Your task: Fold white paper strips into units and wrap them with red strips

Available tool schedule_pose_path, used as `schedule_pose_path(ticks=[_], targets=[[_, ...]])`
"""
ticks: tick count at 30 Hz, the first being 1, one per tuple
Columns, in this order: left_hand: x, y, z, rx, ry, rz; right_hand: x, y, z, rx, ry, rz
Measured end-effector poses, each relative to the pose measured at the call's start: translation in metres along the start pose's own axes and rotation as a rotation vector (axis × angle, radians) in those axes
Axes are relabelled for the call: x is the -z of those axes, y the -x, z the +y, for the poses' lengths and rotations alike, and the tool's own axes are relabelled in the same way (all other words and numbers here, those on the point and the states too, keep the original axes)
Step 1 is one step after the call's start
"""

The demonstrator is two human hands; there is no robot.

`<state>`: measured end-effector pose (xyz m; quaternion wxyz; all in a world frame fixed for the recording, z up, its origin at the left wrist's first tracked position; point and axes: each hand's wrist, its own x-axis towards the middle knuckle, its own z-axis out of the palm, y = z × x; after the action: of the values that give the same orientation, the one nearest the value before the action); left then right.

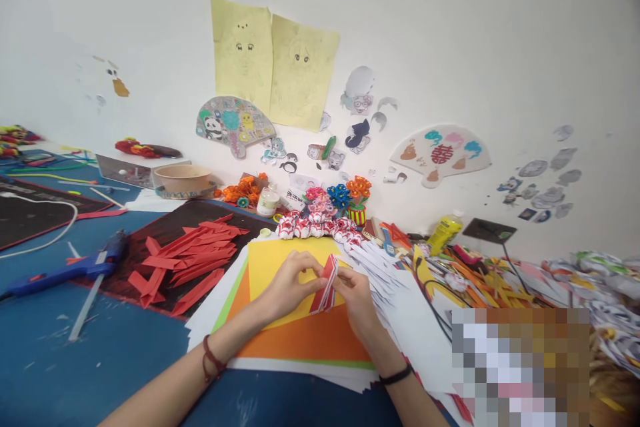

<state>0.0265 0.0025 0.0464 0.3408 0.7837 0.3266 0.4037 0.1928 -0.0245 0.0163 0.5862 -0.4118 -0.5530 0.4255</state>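
Observation:
Between both hands, above a stack of coloured paper (295, 340), is a small folded red-and-white paper piece (327, 285). My left hand (296, 283) pinches its left side with thumb and index finger. On the other side, my right hand (354, 290) has its fingertips closed on the right edge. The piece stands tilted, with white stripes along its red faces. Left of the hands, a pile of folded red paper strips (200, 253) lies on a dark mat. White paper strips (377, 273) are spread to the right.
A blue glue gun (75, 273) lies at the left near a white cable (70, 223). Behind the papers stand red-and-white folded pieces (310, 225), paper flowers (340, 197) and a small bottle (268, 201). A yellow bottle (445, 232) and orange strips (493, 287) are at the right.

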Motion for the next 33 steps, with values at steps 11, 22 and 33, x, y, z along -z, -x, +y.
schedule_pose_path(ticks=[11,22,33], targets=[[0.0,-0.001,-0.004,0.05,0.083,-0.012,-0.001,0.002,0.003,-0.019,-0.084,-0.024],[0.001,-0.002,-0.006,0.111,0.132,-0.01,0.003,0.001,0.011,-0.127,-0.226,-0.054],[-0.003,-0.002,-0.011,0.152,0.214,0.019,0.004,0.001,0.007,-0.162,-0.243,-0.047]])
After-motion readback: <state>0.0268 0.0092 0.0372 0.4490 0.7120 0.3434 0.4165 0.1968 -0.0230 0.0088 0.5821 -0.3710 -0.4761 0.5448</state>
